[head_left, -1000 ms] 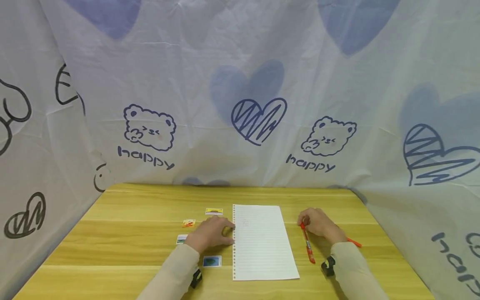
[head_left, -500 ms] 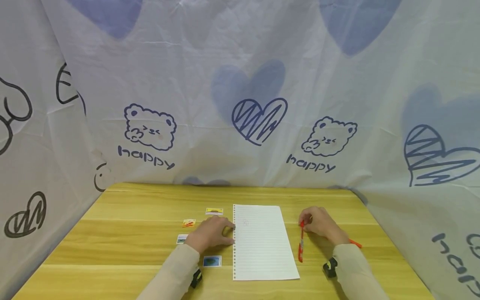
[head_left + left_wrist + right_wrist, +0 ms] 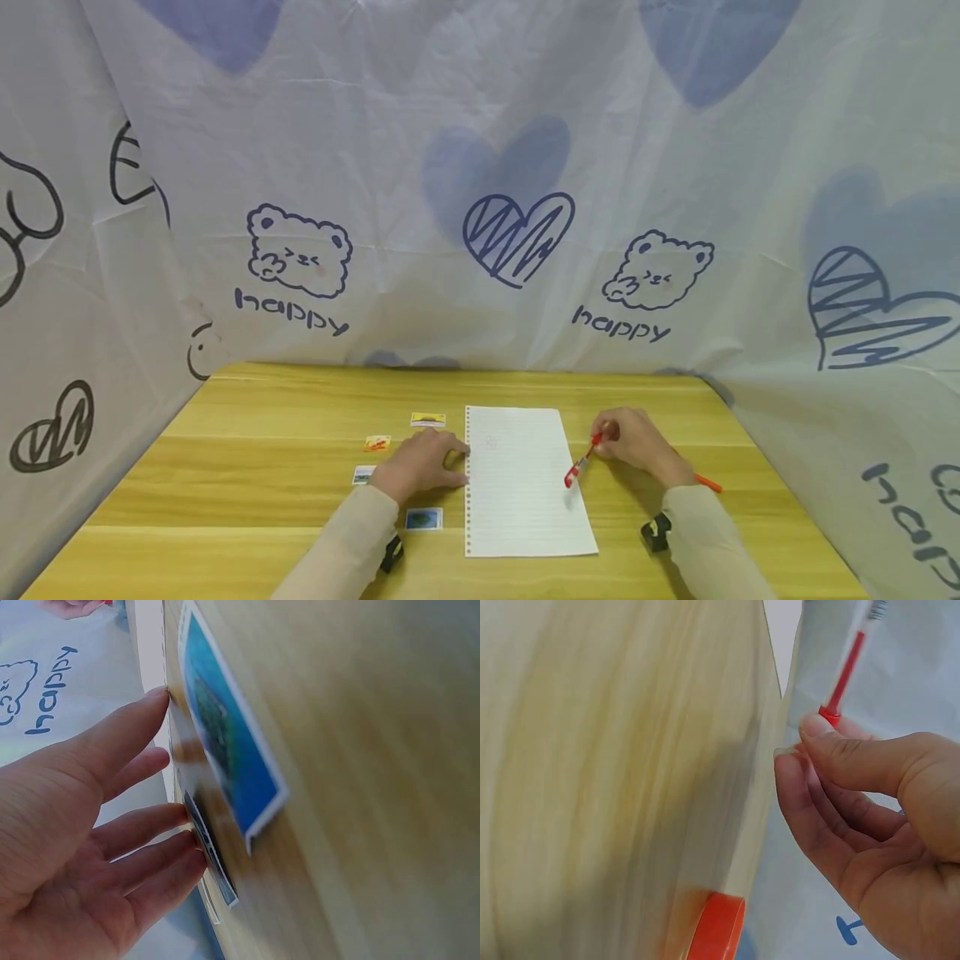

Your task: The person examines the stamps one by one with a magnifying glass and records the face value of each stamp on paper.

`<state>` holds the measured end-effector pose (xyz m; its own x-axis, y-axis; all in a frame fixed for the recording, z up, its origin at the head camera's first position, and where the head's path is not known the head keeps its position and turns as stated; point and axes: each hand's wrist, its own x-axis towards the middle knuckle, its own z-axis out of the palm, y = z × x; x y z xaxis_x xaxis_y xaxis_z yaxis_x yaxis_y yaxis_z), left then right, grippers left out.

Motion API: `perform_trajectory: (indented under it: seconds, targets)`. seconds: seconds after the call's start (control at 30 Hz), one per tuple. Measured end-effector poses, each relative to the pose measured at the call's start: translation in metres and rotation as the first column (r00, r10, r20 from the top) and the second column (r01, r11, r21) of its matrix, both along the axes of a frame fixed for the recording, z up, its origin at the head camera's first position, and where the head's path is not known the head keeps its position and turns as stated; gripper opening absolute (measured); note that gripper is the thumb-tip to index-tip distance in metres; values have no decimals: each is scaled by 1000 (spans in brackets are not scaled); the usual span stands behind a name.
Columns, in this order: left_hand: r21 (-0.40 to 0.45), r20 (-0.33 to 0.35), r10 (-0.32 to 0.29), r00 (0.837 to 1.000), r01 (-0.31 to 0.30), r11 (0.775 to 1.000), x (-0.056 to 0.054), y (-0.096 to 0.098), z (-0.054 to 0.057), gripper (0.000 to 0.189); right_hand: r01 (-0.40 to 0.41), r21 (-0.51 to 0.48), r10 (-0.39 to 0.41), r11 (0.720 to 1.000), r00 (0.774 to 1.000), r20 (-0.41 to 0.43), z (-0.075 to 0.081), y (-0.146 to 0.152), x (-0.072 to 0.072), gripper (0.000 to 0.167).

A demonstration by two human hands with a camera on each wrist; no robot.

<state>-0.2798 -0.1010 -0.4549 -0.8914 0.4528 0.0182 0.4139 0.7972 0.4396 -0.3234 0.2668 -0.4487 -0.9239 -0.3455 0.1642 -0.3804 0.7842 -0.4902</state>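
A lined sheet of loose-leaf paper (image 3: 525, 508) lies in the middle of the table, with a faint mark near its upper left. My left hand (image 3: 422, 463) rests at its punched left edge, thumb and index fingertip spread along it; the left wrist view shows the fingers loosely extended. My right hand (image 3: 636, 437) pinches a red pen (image 3: 581, 468) by one end between thumb and fingers. The pen slants down-left, its far end over the paper's right edge. In the right wrist view, the pen's clear barrel (image 3: 847, 671) shows a red refill.
Small stamp-like pictures lie left of the paper: a yellow one (image 3: 428, 420), a red-and-yellow one (image 3: 377, 443), a green-and-white one (image 3: 363, 475) and a blue one (image 3: 424, 519). An orange stick-like object (image 3: 708, 482) lies behind the right wrist. A printed cloth (image 3: 405, 250) hangs beyond the table.
The red pen has swung from hanging toward the table's near side to pointing left, over the paper's right edge. The right hand shifts slightly left; the left hand stays put.
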Motion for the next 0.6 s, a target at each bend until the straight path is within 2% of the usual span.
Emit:
perform_trajectory:
  seconds: [0.33, 0.6]
  targets:
    - [2, 13, 4, 1000, -4, 1000, -2, -1, -2, 48, 26, -69, -21, 997, 998, 67, 5, -14, 1, 10]
    - [-2, 27, 16, 999, -16, 1000, -1, 0, 0, 48, 52, -145, -48, 988, 998, 28, 6, -28, 0, 4]
